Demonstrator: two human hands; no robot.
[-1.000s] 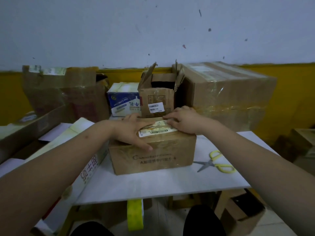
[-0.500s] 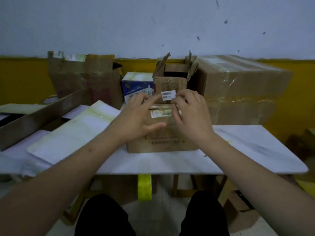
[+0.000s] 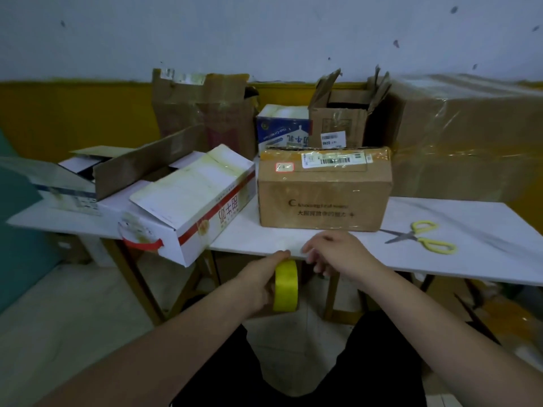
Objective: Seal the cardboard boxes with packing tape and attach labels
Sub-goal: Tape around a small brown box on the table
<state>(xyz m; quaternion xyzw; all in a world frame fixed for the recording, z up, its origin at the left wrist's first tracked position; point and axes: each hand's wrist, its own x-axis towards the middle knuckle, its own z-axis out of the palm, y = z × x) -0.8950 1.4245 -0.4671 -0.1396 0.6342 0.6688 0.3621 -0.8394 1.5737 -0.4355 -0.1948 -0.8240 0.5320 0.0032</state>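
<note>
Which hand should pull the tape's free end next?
Probably the right hand: it hovers empty beside the yellow tape roll, fingers loosely curled. The left hand already grips the roll below the table edge.

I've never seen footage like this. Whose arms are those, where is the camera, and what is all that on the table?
There is no machine here: a person wears a camera on the head, looking down at their own arms. The left hand holds a yellow tape roll just below the table edge; the right hand reaches toward it, holding nothing. On the table stand a brown box with a barcode label on top, yellow scissors to its right, and more cartons behind and to the left.
</note>
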